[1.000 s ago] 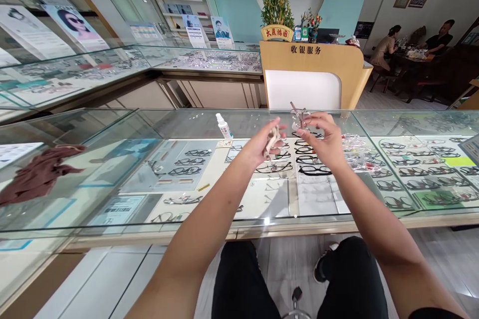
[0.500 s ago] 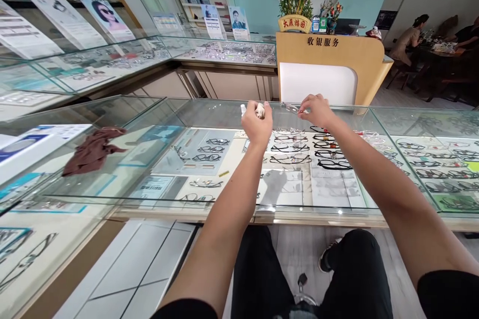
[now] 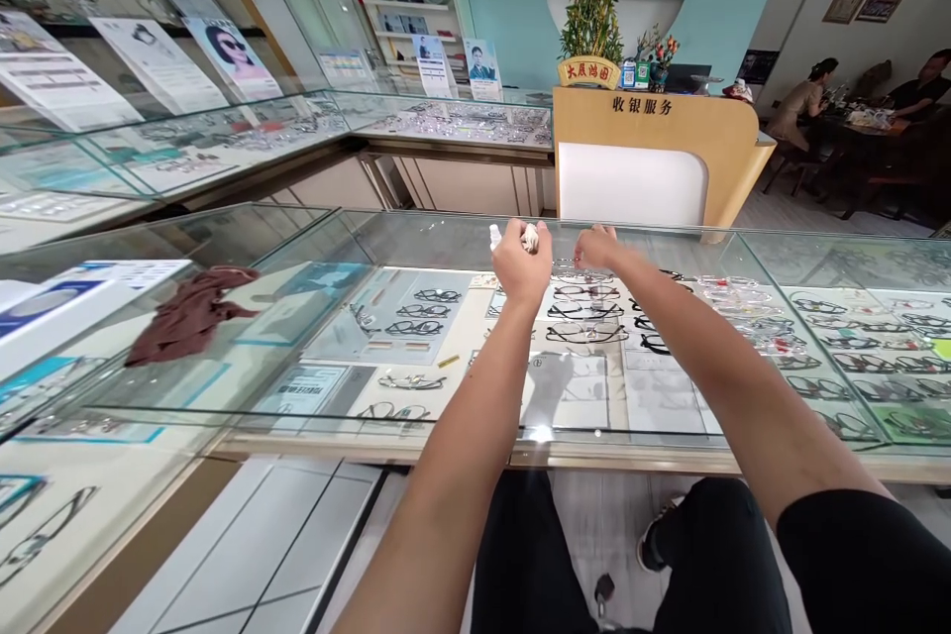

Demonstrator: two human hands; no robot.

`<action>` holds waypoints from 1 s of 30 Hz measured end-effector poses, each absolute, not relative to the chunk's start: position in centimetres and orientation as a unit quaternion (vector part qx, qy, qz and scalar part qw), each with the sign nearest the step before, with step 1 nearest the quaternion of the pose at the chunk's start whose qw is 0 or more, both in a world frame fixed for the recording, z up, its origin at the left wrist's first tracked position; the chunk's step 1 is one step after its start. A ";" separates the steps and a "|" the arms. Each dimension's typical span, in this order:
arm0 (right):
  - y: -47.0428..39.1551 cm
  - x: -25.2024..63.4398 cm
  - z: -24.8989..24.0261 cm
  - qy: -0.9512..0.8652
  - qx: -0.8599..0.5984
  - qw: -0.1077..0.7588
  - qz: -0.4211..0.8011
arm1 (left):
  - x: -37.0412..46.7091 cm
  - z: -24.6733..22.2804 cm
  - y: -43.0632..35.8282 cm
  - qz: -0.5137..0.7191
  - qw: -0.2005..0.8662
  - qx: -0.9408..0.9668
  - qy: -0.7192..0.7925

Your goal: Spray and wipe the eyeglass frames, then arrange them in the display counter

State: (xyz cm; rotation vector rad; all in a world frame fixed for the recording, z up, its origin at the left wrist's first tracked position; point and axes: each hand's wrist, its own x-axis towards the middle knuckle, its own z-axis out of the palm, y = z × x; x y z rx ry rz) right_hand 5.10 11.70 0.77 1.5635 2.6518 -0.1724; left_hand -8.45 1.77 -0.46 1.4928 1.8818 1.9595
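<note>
My left hand (image 3: 522,264) is closed around a crumpled pale cloth (image 3: 530,238), and a small white bottle (image 3: 495,237) pokes out on its left side. Just to the right, my right hand (image 3: 595,248) is lowered at the far side of the glass counter, fingers bent down over a thin pair of glasses (image 3: 571,267); its fingertips are partly hidden, so its grip is unclear. Under the glass below both hands lie rows of eyeglasses (image 3: 586,311), with dark frames partly covered by my right forearm.
A brown cloth (image 3: 189,317) lies on the glass at the left, beside a white box (image 3: 81,302). Past the counter stand a wooden cashier desk (image 3: 661,124) and another glass display case (image 3: 461,119). People sit at a table at the far right.
My right hand has moved down and left, closer to my left hand, bringing the thin glasses down toward the counter. The camera view has tilted up slightly. My left hand still holds the cloth and bottle.
</note>
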 end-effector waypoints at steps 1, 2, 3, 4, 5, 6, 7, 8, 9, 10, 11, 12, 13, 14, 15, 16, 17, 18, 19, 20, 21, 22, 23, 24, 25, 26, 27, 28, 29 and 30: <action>11.6 5.0 0.7 0.860 0.507 0.033 -0.056 | -8.4 -0.5 1.8 0.629 0.018 0.484 0.608; 11.5 4.8 0.7 0.860 0.507 0.037 -0.056 | -8.4 -0.5 1.8 0.625 0.015 0.486 0.611; 11.3 4.7 0.7 0.859 0.507 0.041 -0.056 | -8.4 -0.6 1.8 0.621 0.013 0.487 0.614; 11.1 4.7 0.8 0.859 0.508 0.043 -0.056 | -8.4 -0.6 1.8 0.617 0.011 0.487 0.618; 10.9 4.7 1.0 0.858 0.508 0.044 -0.055 | -8.3 -0.7 1.8 0.614 0.009 0.487 0.621; 10.7 4.7 1.3 0.858 0.508 0.042 -0.055 | -8.3 -0.7 1.8 0.611 0.007 0.487 0.625; 10.4 4.8 1.6 0.858 0.509 0.038 -0.054 | -8.3 -0.8 1.9 0.608 0.006 0.487 0.627; 10.1 5.0 2.0 0.859 0.509 0.032 -0.053 | -8.4 -0.8 1.9 0.605 0.006 0.489 0.628; 9.7 5.3 2.5 0.859 0.510 0.024 -0.051 | -8.4 -0.8 1.9 0.603 0.007 0.492 0.629; 9.2 5.7 3.2 0.858 0.510 0.014 -0.049 | -8.4 -0.8 1.9 0.600 0.007 0.494 0.629; 8.6 6.3 3.8 0.858 0.511 0.001 -0.047 | -8.5 -0.8 2.0 0.598 0.006 0.495 0.631; 7.8 7.0 4.6 0.858 0.511 -0.012 -0.045 | -8.6 -0.8 2.0 0.594 0.005 0.496 0.633; 6.8 7.9 5.4 0.860 0.508 -0.031 -0.045 | -8.6 -0.8 2.1 0.590 0.003 0.497 0.637; 5.5 9.0 6.2 0.863 0.501 -0.054 -0.047 | -8.7 -0.9 2.1 0.585 0.000 0.498 0.640; 3.9 10.2 7.0 0.866 0.490 -0.081 -0.052 | -8.7 -0.9 2.2 0.580 -0.003 0.501 0.643; 2.0 11.5 7.7 0.870 0.471 -0.128 -0.068 | -8.7 -1.1 2.3 0.574 -0.006 0.505 0.645; -0.1 12.8 8.2 0.873 0.445 -0.180 -0.092 | -8.7 -1.2 2.3 0.568 -0.010 0.511 0.646; -2.4 14.1 8.4 0.872 0.414 -0.227 -0.128 | -8.7 -1.3 2.3 0.561 -0.013 0.517 0.647; -4.7 15.4 8.3 0.866 0.385 -0.265 -0.178 | -8.6 -1.3 2.4 0.553 -0.015 0.522 0.649; -7.0 16.6 7.8 0.854 0.363 -0.289 -0.236 | -8.4 -1.4 2.3 0.546 -0.016 0.527 0.651; -9.1 17.8 6.7 0.838 0.346 -0.298 -0.300 | -8.3 -1.3 2.3 0.538 -0.015 0.532 0.653; -11.1 18.8 5.2 0.815 0.334 -0.292 -0.373 | -8.0 -1.2 2.2 0.532 -0.013 0.537 0.654; -12.8 19.8 3.4 0.778 0.331 -0.269 -0.461 | -7.8 -0.9 2.0 0.528 -0.012 0.542 0.653; -14.3 20.7 1.2 0.713 0.351 -0.250 -0.554 | -7.6 -0.6 1.8 0.525 -0.011 0.548 0.651; -15.6 21.5 -1.2 0.609 0.395 -0.250 -0.641 | -7.4 -0.3 1.5 0.522 -0.008 0.553 0.649; -16.8 22.2 -3.5 0.489 0.447 -0.267 -0.700 | -7.2 0.0 1.1 0.518 -0.002 0.559 0.648; -17.8 22.9 -5.8 0.444 0.474 -0.271 -0.710 | -7.2 0.2 0.5 0.510 0.009 0.566 0.647; -18.8 23.5 -7.9 0.416 0.492 -0.276 -0.714 | -7.3 0.3 -0.2 0.498 0.022 0.575 0.649; -19.7 24.1 -9.7 0.387 0.509 -0.283 -0.715 | -7.6 0.3 -1.0 0.481 0.036 0.584 0.653; -20.5 24.7 -11.4 0.363 0.524 -0.291 -0.713 | -8.0 0.2 -1.9 0.461 0.049 0.595 0.657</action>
